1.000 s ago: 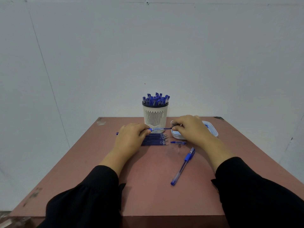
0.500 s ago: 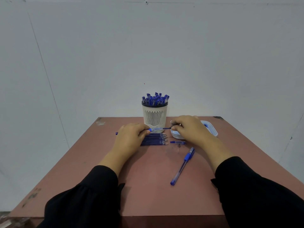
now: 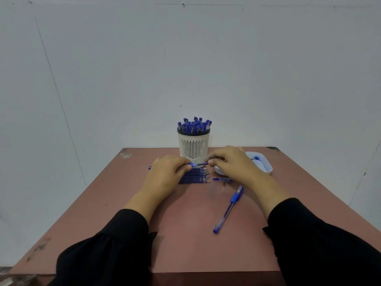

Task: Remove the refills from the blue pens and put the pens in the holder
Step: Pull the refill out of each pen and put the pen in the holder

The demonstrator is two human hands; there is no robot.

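Note:
My left hand (image 3: pixel 167 174) grips a blue pen barrel (image 3: pixel 192 165) that lies level, its tail sticking out at the left. My right hand (image 3: pixel 233 162) pinches the thin refill (image 3: pixel 203 164) that juts from the barrel's right end. Just below them a row of several dark blue refills (image 3: pixel 195 177) lies on the reddish table (image 3: pixel 185 234). A white slotted holder (image 3: pixel 193 145) full of blue pens stands behind the hands. Another whole blue pen (image 3: pixel 228 209) lies slanted at front right. A small blue tip piece (image 3: pixel 221 179) rests under my right hand.
A shallow white tray (image 3: pixel 266 164) with blue bits sits at the right, partly behind my right hand. A grey wall rises right behind the table. The table's near edge runs between my black sleeves.
My hands have stayed almost in place; the exposed stretch of refill between them looks a little shorter and the right hand has edged left.

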